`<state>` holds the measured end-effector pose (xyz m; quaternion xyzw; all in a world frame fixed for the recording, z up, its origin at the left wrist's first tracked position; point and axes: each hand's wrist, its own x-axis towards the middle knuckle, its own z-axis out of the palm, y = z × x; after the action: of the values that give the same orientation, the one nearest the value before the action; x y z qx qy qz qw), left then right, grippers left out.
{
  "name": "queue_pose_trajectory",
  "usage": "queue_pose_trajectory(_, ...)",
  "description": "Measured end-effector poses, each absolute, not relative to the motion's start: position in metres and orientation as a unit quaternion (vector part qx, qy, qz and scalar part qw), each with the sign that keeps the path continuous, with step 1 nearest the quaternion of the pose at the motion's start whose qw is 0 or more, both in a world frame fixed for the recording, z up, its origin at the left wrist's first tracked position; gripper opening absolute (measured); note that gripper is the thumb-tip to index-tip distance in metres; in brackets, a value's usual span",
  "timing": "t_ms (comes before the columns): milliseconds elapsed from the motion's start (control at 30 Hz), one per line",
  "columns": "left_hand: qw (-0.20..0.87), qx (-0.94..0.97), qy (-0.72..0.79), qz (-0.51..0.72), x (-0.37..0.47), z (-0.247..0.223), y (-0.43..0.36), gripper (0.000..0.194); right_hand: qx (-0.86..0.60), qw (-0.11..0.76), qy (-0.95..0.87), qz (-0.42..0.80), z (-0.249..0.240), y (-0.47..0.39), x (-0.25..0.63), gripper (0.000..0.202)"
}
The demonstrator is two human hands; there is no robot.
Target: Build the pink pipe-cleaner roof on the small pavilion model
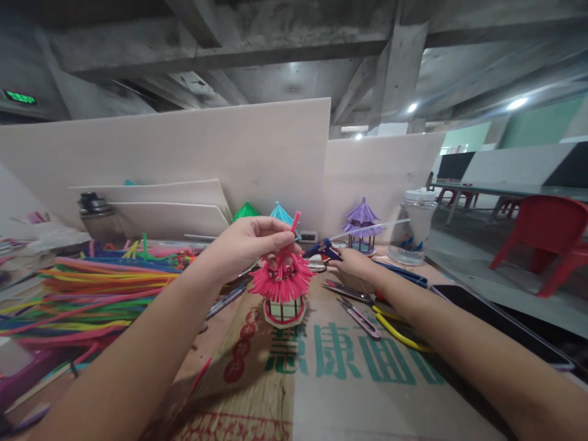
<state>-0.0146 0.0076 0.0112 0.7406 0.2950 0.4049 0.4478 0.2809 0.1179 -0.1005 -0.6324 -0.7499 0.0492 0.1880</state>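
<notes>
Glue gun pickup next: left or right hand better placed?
Right, probably. The right hand already rests at the blue glue gun, while the left hand is busy pinching the pink pavilion model by its top.

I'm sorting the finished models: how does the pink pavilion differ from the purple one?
The pink pavilion is held by the left hand over the cardboard; the purple pavilion stands untouched by the back board. The pink one sits nearer the camera, the purple farther. Both have fringed, peaked roofs.
</notes>
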Motion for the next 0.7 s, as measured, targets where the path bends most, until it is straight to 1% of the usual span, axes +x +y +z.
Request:
queue_pose_trajectory(100, 0.401, 0.762, 0.307, 0.405, -0.014, 0.012, 0.006, 0.034, -0.652, 0.133, -0.746, -0.011, -0.089, 0.09, 0.282, 0.024)
queue_pose_trajectory(133, 0.383, 0.769, 0.314, 0.405, -0.014, 0.013, 0.006, 0.034, -0.655, 0.123, -0.745, -0.028, -0.082, 0.08, 0.282, 0.023)
queue_pose_trajectory(200, 0.342, 0.781, 0.338, 0.399, -0.014, 0.013, 0.004, 0.036, -0.649, 0.124, -0.748, -0.06, -0.064, 0.058, 0.278, 0.029)
queue_pose_trajectory(267, 0.298, 0.793, 0.361, 0.389, -0.013, 0.013, 0.003, 0.038, -0.623, 0.157, -0.761, -0.087, -0.043, 0.035, 0.27, 0.034)
queue_pose_trajectory(300, 0.277, 0.801, 0.368, 0.381, -0.012, 0.012, 0.002, 0.038, -0.603, 0.191, -0.769, -0.096, -0.033, 0.024, 0.265, 0.037)
queue_pose_trajectory(367, 0.242, 0.821, 0.372, 0.359, -0.009, 0.011, -0.001, 0.038, -0.512, 0.335, -0.788, -0.068, -0.018, 0.002, 0.253, 0.036)
queue_pose_trajectory(400, 0.228, 0.83, 0.372, 0.346, -0.007, 0.009, -0.002, 0.038, -0.471, 0.38, -0.795, -0.046, -0.014, -0.009, 0.247, 0.034)
queue_pose_trajectory(433, 0.216, 0.838, 0.373, 0.334, -0.005, 0.008, -0.004, 0.037, -0.439, 0.402, -0.803, -0.027, -0.011, -0.018, 0.241, 0.031)
queue_pose_trajectory(467, 0.206, 0.845, 0.373, 0.324, -0.003, 0.007, -0.005, 0.037, -0.413, 0.407, -0.814, -0.015, -0.011, -0.026, 0.236, 0.028)
queue_pose_trajectory(533, 0.186, 0.854, 0.375, 0.308, 0.001, 0.006, -0.009, 0.034, -0.386, 0.389, -0.836, -0.021, -0.015, -0.037, 0.226, 0.021)
queue_pose_trajectory(600, 0.17, 0.864, 0.367, 0.3, 0.004, 0.006, -0.013, 0.03, -0.377, 0.374, -0.845, -0.066, -0.021, -0.042, 0.219, 0.018)
queue_pose_trajectory(700, 0.141, 0.876, 0.344, 0.306, 0.004, 0.009, -0.017, 0.024, -0.373, 0.366, -0.839, -0.148, -0.028, -0.043, 0.214, 0.017)
